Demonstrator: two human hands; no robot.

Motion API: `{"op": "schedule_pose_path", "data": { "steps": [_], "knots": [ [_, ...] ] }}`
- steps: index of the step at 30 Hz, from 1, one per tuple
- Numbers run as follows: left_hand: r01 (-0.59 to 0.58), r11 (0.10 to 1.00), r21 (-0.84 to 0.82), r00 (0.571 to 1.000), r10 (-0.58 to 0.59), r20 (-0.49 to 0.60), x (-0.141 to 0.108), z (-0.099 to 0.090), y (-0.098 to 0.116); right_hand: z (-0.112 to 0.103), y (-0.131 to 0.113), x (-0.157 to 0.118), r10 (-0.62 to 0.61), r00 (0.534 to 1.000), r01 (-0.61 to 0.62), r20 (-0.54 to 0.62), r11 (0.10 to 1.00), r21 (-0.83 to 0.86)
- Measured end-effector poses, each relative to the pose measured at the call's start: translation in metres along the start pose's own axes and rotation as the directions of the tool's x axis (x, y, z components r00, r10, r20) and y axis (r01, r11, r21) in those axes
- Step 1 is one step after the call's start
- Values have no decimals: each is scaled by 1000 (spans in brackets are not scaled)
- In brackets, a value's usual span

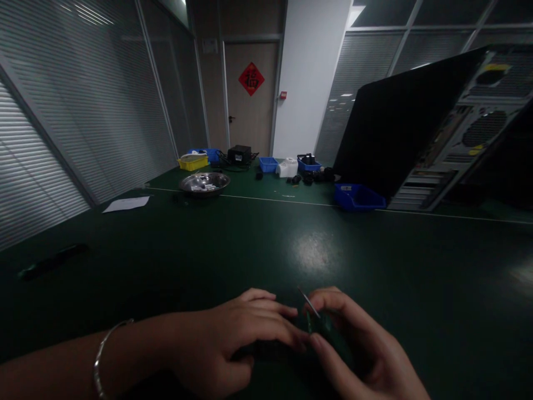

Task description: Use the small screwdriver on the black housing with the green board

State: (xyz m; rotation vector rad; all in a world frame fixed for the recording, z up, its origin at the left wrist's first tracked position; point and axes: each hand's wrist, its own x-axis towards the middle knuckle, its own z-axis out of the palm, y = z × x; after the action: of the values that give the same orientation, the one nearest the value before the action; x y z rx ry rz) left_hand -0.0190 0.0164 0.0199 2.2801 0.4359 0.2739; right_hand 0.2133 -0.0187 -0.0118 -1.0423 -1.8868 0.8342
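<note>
Near the front edge of the view, my right hand (366,344) is closed around a screwdriver (308,303). Its thin metal shaft points up and to the left, and its dark green handle is mostly hidden in the palm. A small bright green edge (308,322) shows beside the shaft, too dim to name. My left hand (237,336) is held palm down with the fingers stretched out, its fingertips close to the right thumb and that green edge. Whether the left index finger touches anything there, I cannot tell. A silver bangle circles the left wrist.
A dark elongated object (54,261) lies at left on the green table (233,239). Farther back are a paper sheet (127,204), a metal bowl (204,183) with small pieces inside, several bins and a white slotted part (287,167). A computer case (416,122) and blue bin (358,198) stand right.
</note>
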Motion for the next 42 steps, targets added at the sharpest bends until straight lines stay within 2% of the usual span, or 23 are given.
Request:
{"op": "schedule_pose_path", "data": {
  "steps": [5, 9, 12, 15, 20, 27, 37, 42],
  "knots": [
    [3, 1000, 6, 1000, -3, 30, 2, -3, 1, -1, 2, -1, 38, 997, -39, 61, 999, 24],
    [-11, 1000, 5, 1000, 11, 6, 2, 0, -3, -1, -1, -1, 39, 996, -41, 84, 999, 25],
    [52, 997, -58, 988, -60, -140, 0, 7, -8, -2, -3, 0, 54, 992, -58, 117, 998, 32],
    [98, 976, -193, 948, -151, -282, -1, 14, -12, -1, -3, 3, 64, 985, -68, 162, 998, 20],
    [52, 944, -325, 916, -175, -361, 2, 22, -14, 1, -2, 5, -1, 988, -2, 155, 1000, 18],
    [-3, 922, -388, 909, -160, -386, 6, 31, -15, 2, -4, 2, -107, 984, 108, 142, 994, 0],
    [5, 905, -425, 892, -196, -407, 7, 32, -16, 3, -5, 4, -74, 985, 79, 159, 997, -26],
    [66, 910, -408, 901, -230, -368, 8, 31, -13, 5, -3, 5, -54, 984, 60, 171, 998, -27]
  ]
}}
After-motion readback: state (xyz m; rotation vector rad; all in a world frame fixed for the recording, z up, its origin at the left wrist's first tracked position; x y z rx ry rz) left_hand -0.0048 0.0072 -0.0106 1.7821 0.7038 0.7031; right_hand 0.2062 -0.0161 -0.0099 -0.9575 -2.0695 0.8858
